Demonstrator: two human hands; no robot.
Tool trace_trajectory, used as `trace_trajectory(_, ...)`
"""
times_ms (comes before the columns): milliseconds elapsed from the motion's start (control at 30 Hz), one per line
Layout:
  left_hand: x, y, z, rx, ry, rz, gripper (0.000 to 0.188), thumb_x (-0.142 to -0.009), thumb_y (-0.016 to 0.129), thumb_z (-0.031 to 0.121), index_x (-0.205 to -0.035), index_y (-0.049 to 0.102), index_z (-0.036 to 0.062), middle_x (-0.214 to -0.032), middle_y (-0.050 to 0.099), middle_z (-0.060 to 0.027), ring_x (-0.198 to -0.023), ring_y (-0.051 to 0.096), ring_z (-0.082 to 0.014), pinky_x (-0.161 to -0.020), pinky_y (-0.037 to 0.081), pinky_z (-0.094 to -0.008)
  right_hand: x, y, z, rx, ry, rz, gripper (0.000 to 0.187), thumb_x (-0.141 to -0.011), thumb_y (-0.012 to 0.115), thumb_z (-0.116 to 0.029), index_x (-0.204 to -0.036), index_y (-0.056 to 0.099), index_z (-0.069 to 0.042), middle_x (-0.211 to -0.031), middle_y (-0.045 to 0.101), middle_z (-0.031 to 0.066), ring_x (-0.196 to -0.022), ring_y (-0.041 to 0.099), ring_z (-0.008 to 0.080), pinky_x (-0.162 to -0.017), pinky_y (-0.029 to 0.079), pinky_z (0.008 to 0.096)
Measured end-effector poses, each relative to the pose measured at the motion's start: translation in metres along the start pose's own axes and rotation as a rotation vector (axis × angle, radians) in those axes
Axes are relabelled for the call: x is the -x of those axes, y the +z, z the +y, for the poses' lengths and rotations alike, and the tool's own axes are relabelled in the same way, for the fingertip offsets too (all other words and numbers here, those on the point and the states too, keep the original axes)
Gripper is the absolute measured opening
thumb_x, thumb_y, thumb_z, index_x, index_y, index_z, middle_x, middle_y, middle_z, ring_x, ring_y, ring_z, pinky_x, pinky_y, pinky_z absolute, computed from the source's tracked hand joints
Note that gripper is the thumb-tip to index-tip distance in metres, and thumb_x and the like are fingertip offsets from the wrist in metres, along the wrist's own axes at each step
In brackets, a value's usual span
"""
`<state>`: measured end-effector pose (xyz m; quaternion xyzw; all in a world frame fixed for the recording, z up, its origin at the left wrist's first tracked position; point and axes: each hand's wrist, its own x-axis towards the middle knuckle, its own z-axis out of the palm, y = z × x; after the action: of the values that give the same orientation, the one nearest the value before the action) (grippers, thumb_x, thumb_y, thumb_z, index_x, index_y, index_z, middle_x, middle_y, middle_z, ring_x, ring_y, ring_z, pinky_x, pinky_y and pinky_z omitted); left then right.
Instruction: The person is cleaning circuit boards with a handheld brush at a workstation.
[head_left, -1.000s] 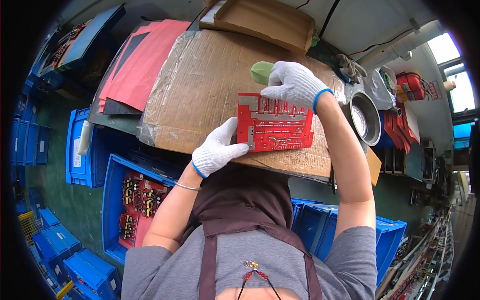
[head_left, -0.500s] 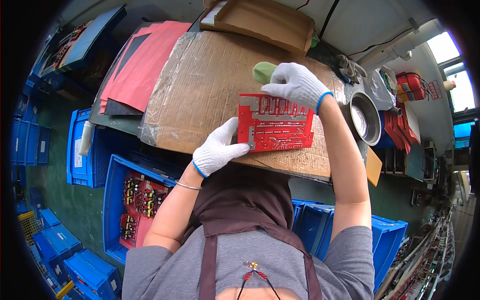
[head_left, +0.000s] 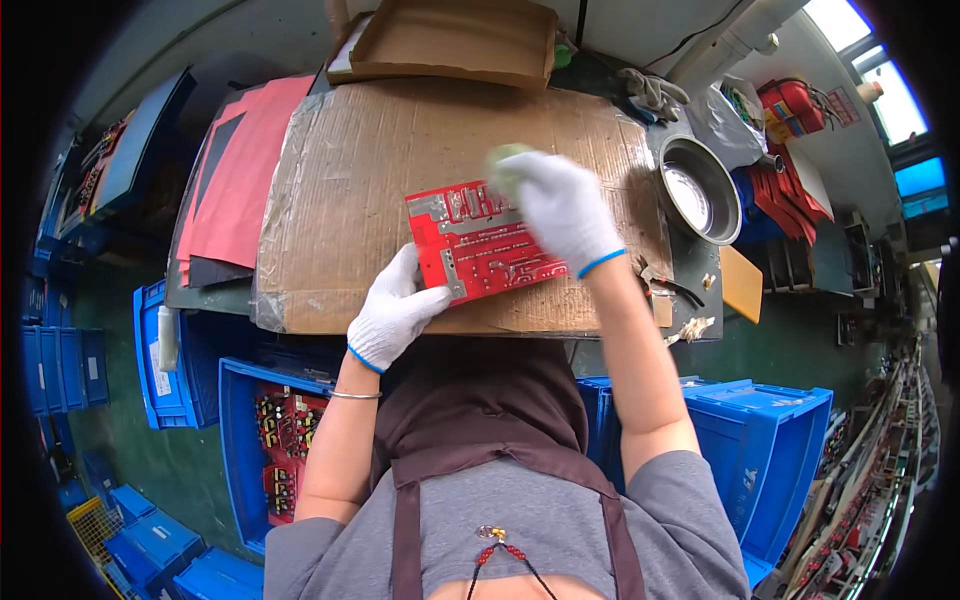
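Observation:
A red printed circuit board, its silver solder tracks facing up, is tilted above the cardboard-covered bench. My left hand, in a white knit glove, grips its left edge between thumb and fingers. Over the board's upper right part is my gloved right hand, closed round a light green rounded object. That hand is blurred and hides part of the board; what kind of thing the green object is, I cannot make out.
Flattened cardboard covers the bench, with red sheets at left and an open carton behind. At right are a steel bowl, pliers and gloves. A blue crate of populated boards stands lower left.
The board has shifted left in view and tilted, its right side now higher. My right hand has come down over it with the green object, which was beyond the board's far edge.

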<state>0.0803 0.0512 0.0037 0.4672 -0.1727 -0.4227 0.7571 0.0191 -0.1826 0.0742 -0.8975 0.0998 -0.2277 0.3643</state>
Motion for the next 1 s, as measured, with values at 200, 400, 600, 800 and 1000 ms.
trace_trajectory(200, 0.002, -0.002, 0.004, -0.004, -0.037, -0.016, 0.068, -0.087, 0.07, -0.001, -0.148, 0.04, -0.0015, -0.139, 0.058, -0.0128, -0.124, 0.061, -0.021, -0.105, 0.051, -0.0341, 0.023, -0.143, 0.087, 0.181, 0.237, 0.32, 0.03, -0.096, 0.057, -0.005, -0.122, 0.072, -0.003, -0.107, 0.075, 0.0082, -0.092, 0.067, 0.0134, -0.082, 0.053, 0.027)
trace_trajectory(400, -0.001, 0.002, 0.005, 0.021, -0.04, 0.004, 0.067, -0.087, 0.068, -0.003, -0.148, 0.041, -0.0014, -0.14, 0.057, -0.0114, -0.124, 0.059, -0.0195, -0.107, 0.049, -0.0348, 0.0, -0.205, 0.15, 0.109, 0.587, 0.361, 0.034, -0.092, 0.065, -0.012, -0.126, 0.067, -0.005, -0.086, 0.068, 0.0032, -0.063, 0.056, 0.0055, -0.052, 0.045, 0.0234)
trace_trajectory(600, -0.001, 0.002, 0.003, 0.087, -0.042, -0.017, 0.067, -0.087, 0.068, -0.003, -0.148, 0.04, -0.0006, -0.139, 0.057, -0.0117, -0.124, 0.06, -0.0202, -0.106, 0.051, -0.0349, -0.021, -0.214, 0.198, 0.09, 0.868, -0.021, 0.02, -0.087, 0.07, -0.007, -0.106, 0.073, -0.005, -0.071, 0.065, 0.0018, -0.05, 0.054, 0.0084, -0.041, 0.039, 0.0248)
trace_trajectory(800, 0.0, 0.002, 0.005, 0.066, -0.046, 0.0, 0.068, -0.087, 0.068, -0.002, -0.148, 0.04, -0.0007, -0.139, 0.058, -0.0116, -0.123, 0.061, -0.0202, -0.105, 0.051, -0.035, -0.022, -0.233, 0.183, -0.037, 0.707, 0.114, 0.026, -0.087, 0.069, -0.008, -0.112, 0.073, -0.003, -0.072, 0.065, 0.0013, -0.05, 0.052, 0.0072, -0.041, 0.038, 0.024)
trace_trajectory(1000, -0.005, 0.004, 0.004, 0.053, -0.041, -0.017, 0.061, -0.088, 0.068, -0.002, -0.144, 0.044, -0.001, -0.135, 0.059, -0.0114, -0.12, 0.061, -0.0182, -0.103, 0.052, -0.0334, -0.005, -0.233, 0.206, 0.424, 0.466, 0.215, 0.033, -0.089, 0.068, -0.015, -0.119, 0.071, 0.0, -0.083, 0.072, 0.0082, -0.072, 0.067, 0.0142, -0.064, 0.053, 0.0306)
